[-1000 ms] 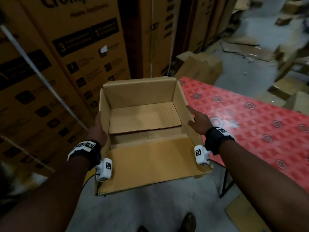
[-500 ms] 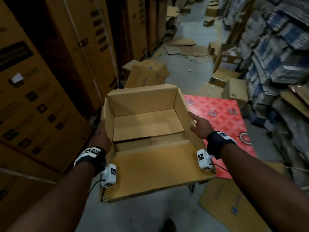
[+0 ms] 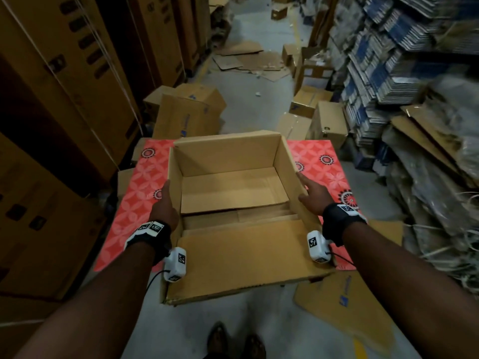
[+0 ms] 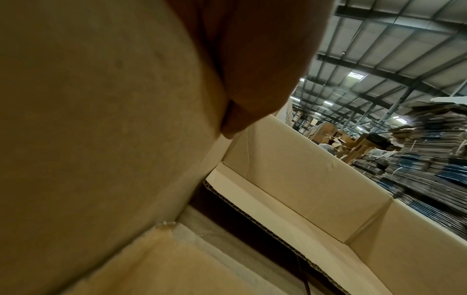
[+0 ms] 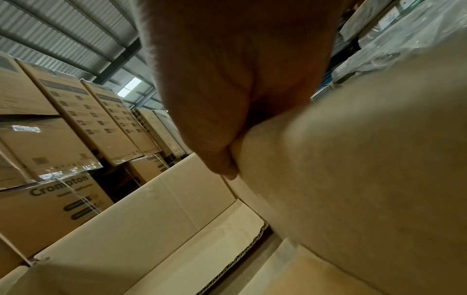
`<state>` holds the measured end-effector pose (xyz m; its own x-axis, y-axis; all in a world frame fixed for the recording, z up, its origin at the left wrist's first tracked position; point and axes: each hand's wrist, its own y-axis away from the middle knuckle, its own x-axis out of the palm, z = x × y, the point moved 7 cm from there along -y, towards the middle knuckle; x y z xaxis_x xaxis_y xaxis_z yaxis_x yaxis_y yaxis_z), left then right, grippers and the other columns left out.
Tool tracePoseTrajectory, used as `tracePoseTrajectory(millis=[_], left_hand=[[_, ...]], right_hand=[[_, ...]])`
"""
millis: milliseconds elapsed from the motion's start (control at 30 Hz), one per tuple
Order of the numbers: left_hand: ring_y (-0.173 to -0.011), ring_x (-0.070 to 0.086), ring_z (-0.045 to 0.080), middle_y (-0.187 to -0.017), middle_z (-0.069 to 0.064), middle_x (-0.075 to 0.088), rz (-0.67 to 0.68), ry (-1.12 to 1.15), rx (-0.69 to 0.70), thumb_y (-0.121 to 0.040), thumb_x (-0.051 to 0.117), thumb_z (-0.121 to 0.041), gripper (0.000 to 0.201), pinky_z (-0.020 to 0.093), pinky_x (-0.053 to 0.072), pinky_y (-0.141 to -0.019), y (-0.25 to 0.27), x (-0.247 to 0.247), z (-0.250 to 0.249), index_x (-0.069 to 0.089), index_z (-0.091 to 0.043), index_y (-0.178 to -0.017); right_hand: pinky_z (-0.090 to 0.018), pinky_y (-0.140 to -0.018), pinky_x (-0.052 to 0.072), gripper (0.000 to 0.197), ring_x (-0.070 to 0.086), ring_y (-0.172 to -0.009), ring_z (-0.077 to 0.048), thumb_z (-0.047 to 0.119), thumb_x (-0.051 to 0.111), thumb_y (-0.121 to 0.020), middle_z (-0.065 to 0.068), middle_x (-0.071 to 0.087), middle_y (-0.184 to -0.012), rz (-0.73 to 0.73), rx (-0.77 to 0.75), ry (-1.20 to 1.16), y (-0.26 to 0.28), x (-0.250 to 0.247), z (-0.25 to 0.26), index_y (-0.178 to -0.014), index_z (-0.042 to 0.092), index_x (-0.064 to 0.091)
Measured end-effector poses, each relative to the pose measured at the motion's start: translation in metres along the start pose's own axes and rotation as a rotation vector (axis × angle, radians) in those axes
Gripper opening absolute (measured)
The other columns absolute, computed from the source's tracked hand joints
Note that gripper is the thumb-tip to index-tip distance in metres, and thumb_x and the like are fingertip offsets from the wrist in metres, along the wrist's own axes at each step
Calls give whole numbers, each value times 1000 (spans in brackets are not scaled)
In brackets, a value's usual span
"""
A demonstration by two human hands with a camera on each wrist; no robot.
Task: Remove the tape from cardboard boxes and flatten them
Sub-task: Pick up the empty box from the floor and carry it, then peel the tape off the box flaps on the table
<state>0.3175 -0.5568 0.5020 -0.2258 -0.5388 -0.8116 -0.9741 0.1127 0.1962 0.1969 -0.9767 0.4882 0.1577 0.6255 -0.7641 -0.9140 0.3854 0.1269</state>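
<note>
An open brown cardboard box (image 3: 228, 154) hangs between my hands above a red patterned table (image 3: 140, 193). Its near top flap (image 3: 246, 255) lies folded out towards me. The bottom flaps inside show a seam between them, and I see no tape. My left hand (image 3: 166, 203) holds the left wall, with fingers along the outside. In the left wrist view its thumb (image 4: 240, 119) lies on the wall's inner face of the box (image 4: 303, 169). My right hand (image 3: 312, 194) holds the right wall the same way, its thumb (image 5: 222, 159) pressed on the inside of the box (image 5: 151, 219).
Tall stacks of printed cartons (image 3: 77, 86) line the left side. Several boxes (image 3: 186, 112) stand on the floor beyond the table. Bundles of flattened cardboard (image 3: 388, 60) are piled at the right. A flat cardboard sheet (image 3: 344, 307) lies on the floor by my feet (image 3: 233, 340).
I have turned to the right with the box, away from the stacked cartons. The box now hangs over the middle of the red table. Both hands keep their hold.
</note>
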Motion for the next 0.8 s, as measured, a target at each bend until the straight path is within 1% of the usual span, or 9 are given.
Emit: tracePoseTrajectory(millis=[200, 300, 400, 467, 533, 567, 633, 733, 800], left_hand=[[-78, 55, 30, -105, 28, 61, 48, 18, 60, -85, 45, 10, 89, 34, 42, -67, -42, 10, -12, 4, -28, -154], [-74, 51, 28, -99, 28, 61, 53, 11, 60, -86, 46, 8, 87, 35, 40, -65, -63, 16, -13, 4, -27, -154], [-60, 46, 22, -77, 12, 54, 68, -5, 42, -88, 46, 7, 85, 33, 37, -60, -77, 19, -17, 3, -24, -155], [-57, 41, 16, -76, 7, 50, 73, 20, 44, -89, 47, 6, 85, 30, 35, -58, -81, 18, -21, 2, -25, -155], [-72, 53, 26, -95, 14, 57, 101, 63, 69, -90, 47, 5, 84, 32, 40, -69, -83, 17, -24, 1, -23, -155], [-91, 58, 34, -112, 19, 57, 117, 88, 76, -91, 48, 4, 83, 35, 41, -78, -84, 17, -23, 1, -22, -155], [-118, 51, 40, -138, 23, 47, 123, 132, 90, -91, 49, 3, 84, 40, 41, -94, -86, 17, -18, 1, -21, -155], [-126, 47, 38, -146, 20, 41, 140, 130, 89, -90, 51, 3, 84, 41, 39, -102, -85, 22, -5, 2, -20, -155], [-128, 45, 36, -147, 18, 39, 156, 120, 101, -89, 52, 2, 84, 41, 38, -104, -81, 26, 1, 4, -20, -155]], right_hand=[[-28, -104, 38, 76, 47, -133, -26, 2, 56, -87, -5, 42, -152, -18, 68, -15, -21, 6, -10, -152, 30, 28], [-33, -108, 38, 76, 44, -135, -27, 5, 55, -88, -6, 40, -153, -28, 84, -9, -33, 8, -10, -153, 32, 27], [-38, -111, 39, 76, 44, -135, -29, 6, 53, -87, -8, 40, -152, -42, 106, -6, -44, 9, -9, -153, 33, 26], [-36, -111, 37, 77, 44, -136, -30, 5, 51, -86, -10, 39, -153, -50, 118, 4, -49, 10, -8, -153, 33, 24], [-30, -110, 33, 78, 41, -137, -30, 3, 51, -87, -11, 37, -154, -38, 128, -10, -51, 10, -6, -155, 29, 22], [-28, -108, 32, 79, 41, -137, -31, 3, 52, -87, -12, 36, -154, -22, 123, -15, -52, 13, -4, -155, 26, 20], [-30, -108, 33, 83, 40, -136, -33, 10, 58, -85, -14, 37, -152, -8, 91, -18, -53, 16, -1, -156, 18, 16], [-43, -116, 30, 86, 28, -142, -36, 25, 65, -83, -18, 24, -156, -6, 68, 81, -48, 23, 4, -154, 11, 18], [-45, -118, 25, 81, 20, -145, -37, 28, 67, -85, -19, 15, -158, -12, 49, 153, -41, 26, 10, -151, 12, 24]])
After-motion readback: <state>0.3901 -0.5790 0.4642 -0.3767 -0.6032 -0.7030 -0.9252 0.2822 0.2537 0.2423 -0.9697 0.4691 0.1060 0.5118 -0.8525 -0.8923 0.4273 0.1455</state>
